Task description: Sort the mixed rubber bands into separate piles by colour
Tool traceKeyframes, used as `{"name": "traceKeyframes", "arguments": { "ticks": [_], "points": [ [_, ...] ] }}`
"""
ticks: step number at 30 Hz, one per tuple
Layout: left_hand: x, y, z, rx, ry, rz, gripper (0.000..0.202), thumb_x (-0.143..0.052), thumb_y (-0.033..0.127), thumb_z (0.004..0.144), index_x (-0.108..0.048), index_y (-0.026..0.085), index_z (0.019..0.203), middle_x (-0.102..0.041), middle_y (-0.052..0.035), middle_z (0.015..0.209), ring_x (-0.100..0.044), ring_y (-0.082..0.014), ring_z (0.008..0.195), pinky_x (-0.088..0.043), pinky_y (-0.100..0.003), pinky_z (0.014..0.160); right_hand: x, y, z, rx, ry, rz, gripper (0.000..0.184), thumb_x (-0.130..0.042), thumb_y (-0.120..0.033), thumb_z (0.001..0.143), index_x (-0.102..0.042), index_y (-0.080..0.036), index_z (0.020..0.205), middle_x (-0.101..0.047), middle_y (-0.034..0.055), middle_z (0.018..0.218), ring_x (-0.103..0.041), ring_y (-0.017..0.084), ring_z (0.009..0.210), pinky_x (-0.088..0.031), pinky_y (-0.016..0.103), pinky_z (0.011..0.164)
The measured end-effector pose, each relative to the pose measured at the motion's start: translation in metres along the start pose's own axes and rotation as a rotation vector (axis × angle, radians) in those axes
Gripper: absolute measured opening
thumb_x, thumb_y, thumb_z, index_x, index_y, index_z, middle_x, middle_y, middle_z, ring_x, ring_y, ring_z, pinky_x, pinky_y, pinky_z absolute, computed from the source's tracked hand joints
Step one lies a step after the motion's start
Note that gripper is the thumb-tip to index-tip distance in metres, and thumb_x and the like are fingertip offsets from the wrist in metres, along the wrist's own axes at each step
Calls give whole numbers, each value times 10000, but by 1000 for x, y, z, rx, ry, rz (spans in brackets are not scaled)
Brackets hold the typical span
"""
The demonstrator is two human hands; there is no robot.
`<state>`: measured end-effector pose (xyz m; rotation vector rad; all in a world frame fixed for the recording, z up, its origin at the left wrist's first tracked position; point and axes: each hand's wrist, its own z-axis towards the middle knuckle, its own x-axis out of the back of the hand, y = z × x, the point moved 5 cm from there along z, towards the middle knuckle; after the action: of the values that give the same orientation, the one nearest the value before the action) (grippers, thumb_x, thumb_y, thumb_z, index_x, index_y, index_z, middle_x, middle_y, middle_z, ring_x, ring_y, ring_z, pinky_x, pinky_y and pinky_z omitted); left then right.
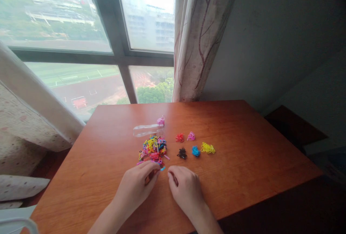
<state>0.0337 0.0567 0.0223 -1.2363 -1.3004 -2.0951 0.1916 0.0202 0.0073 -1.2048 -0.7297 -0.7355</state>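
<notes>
My left hand (140, 180) is closed at the near edge of a mixed pile of small hair ties (154, 147) in many colours. Its thumb and forefinger pinch a blue hair tie (162, 168), which shows at the fingertips. Just to the right, my right hand (186, 183) is curled with thumb and fingertips together; whatever they hold is hidden. Beyond it lie single-colour heaps: red hair ties (179, 138), pink hair ties (191, 136), black hair ties (182, 153), blue hair ties (195, 151) and yellow hair ties (208, 148).
Behind the mixed pile a clear plastic container (146, 130) lies on its side, with a pink cap (161, 121) by its right end. All of this is on a brown wooden table (243, 169). A window and curtains (200, 39) stand at the far edge.
</notes>
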Motion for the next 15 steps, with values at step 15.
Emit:
{"name": "traceKeyframes", "arguments": {
  "ticks": [15],
  "points": [
    [-42,78,121,-138,-248,151,146,-560,191,809,-702,222,824,-740,-40,794,-696,-205,742,-490,-257,637,1,4,2,-58,-71,-90,141,-559,-107,834,-647,-217,836,-700,1,797,-646,153,718,-292,244,591]
  ]
}}
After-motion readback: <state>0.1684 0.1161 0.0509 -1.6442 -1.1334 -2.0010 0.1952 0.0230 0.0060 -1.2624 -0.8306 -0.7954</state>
